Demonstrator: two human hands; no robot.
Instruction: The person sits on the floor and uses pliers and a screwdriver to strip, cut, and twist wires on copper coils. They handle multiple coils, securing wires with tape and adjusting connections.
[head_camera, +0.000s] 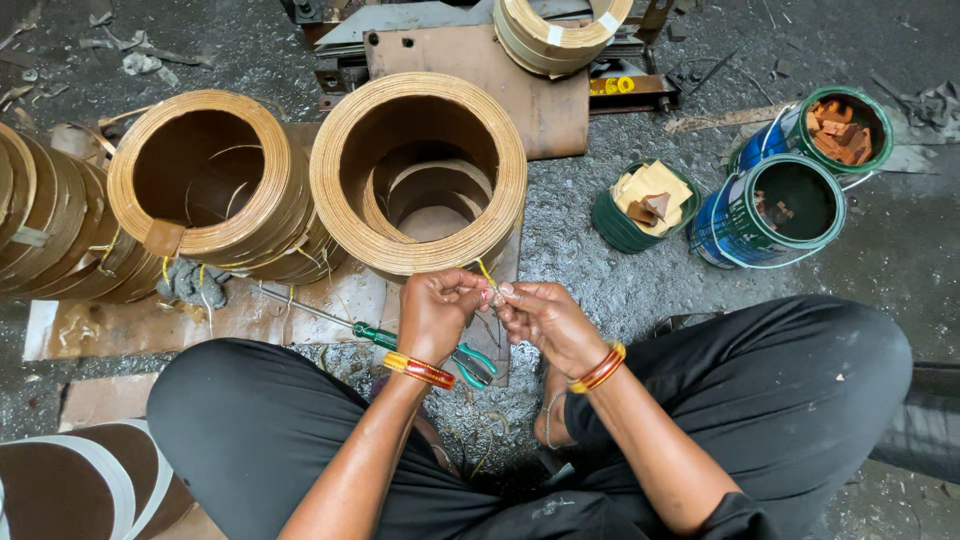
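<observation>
I sit cross-legged on the floor in black trousers. My left hand (437, 310) and my right hand (540, 315) meet in front of a large tan coil ring (345, 190). Both pinch a thin yellow wire lead (486, 273) that runs up to the near rim of the ring. Smaller rings lie stacked inside the large one. Both wrists carry orange and red bangles.
A second taped coil ring (205, 170) leans at the left beside more rings (40, 215). A green-handled screwdriver (375, 335) and green pliers (472, 362) lie near my knees. Three tins (770, 200) with paper pieces stand at the right. Brown card sheets cover the floor.
</observation>
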